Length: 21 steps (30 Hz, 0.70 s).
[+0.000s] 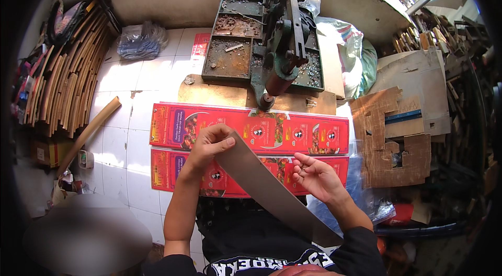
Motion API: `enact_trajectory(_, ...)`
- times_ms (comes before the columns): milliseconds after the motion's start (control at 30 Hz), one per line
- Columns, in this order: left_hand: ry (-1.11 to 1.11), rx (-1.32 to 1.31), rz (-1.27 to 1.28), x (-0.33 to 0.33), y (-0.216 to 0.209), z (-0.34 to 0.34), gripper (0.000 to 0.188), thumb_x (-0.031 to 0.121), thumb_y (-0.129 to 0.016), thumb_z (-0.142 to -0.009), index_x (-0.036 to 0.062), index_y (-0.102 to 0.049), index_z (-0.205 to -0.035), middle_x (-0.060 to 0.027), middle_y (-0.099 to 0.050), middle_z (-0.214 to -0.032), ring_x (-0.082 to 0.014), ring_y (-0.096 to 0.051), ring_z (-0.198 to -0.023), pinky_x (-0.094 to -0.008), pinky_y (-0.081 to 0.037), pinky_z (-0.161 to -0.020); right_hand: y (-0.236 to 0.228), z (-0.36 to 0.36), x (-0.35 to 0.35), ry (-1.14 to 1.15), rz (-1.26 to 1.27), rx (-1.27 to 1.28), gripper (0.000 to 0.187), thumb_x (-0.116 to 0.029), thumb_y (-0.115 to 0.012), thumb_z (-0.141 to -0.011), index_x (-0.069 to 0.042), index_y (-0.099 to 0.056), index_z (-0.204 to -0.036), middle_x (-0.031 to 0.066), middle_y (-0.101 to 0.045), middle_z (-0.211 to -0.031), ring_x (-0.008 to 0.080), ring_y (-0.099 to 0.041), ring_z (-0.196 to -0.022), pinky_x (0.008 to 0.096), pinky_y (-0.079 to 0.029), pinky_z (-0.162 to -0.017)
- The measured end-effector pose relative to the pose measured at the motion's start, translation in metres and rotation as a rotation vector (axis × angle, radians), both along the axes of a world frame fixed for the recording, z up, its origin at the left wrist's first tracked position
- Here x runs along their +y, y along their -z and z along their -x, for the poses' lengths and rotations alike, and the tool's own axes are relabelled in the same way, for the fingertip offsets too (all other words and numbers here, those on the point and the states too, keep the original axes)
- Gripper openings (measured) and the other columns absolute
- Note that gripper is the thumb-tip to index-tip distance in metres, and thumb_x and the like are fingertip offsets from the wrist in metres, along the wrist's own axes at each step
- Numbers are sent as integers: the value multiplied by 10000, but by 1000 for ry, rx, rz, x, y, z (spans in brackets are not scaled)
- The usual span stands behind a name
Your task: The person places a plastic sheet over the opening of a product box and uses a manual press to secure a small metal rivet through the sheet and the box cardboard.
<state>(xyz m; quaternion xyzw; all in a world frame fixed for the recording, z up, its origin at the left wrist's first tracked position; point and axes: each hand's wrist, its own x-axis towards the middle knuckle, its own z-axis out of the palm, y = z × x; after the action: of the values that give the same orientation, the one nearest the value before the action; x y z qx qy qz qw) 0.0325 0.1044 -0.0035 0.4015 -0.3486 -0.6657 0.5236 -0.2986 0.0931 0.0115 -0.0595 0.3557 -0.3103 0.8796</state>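
Note:
My left hand (213, 146) pinches one end of a long grey-brown strip (264, 179), thumb on top. From there the strip slants down to the right, across my front and under my right forearm. My right hand (320, 177) is raised to the right of the strip, palm partly up and fingers curled together. Something tiny may be in its fingertips, but I cannot make it out. Beneath my hands lie two red printed card strips, a far one (235, 128) and a near one (329, 174), side by side. The far strip's back edge meets the foot of a green hand press (280, 75).
Compartment trays (228, 61) with small metal bits flank the press. Wooden slats (68, 72) are stacked at left, near a cardboard tube (91, 132). Cut cardboard (374, 145) lies at right, by a plastic sack (353, 61). A folded clear-plastic bundle (140, 42) rests on white tiles.

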Motion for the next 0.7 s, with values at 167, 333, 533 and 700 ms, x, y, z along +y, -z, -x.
enact_trajectory(167, 12, 34, -15, 1, 4, 0, 180, 185, -732, -896, 25, -667, -944, -51, -699, -858, -110, -647, -775, -256, -506, -731, -9, -26, -19, 74, 138, 149, 436, 118, -408, -917, 78, -486, -1343, 165, -593, -1200, 222, -614, -1084, 370, -529, -1005)
enact_trajectory(333, 24, -25, -12, 0, 6, -2, 186, 192, -738, -884, 28, -669, -939, -45, -692, -859, -110, -637, -794, -267, -499, -746, -7, -44, -28, 77, 251, 191, 283, -45, -463, -1036, 69, -510, -1291, 201, -601, -1209, 240, -653, -1083, 368, -580, -935)
enact_trajectory(533, 22, -23, -36, 1, 6, -1, 194, 205, -743, -881, 33, -669, -933, -38, -689, -854, -106, -634, -795, -265, -496, -744, 9, -53, -43, -58, 279, 42, 223, -209, -553, -1035, -5, -578, -1121, 93, -688, -908, 171, -703, -748, 308, -617, -695)
enact_trajectory(700, 41, -29, -36, -1, 4, 0, 210, 223, -749, -885, 36, -669, -939, -32, -692, -846, -97, -638, -781, -255, -499, -737, 18, -62, -64, -55, 412, 296, 255, -266, -640, -984, -23, -670, -1051, 2, -634, -819, 71, -580, -637, 218, -510, -558)
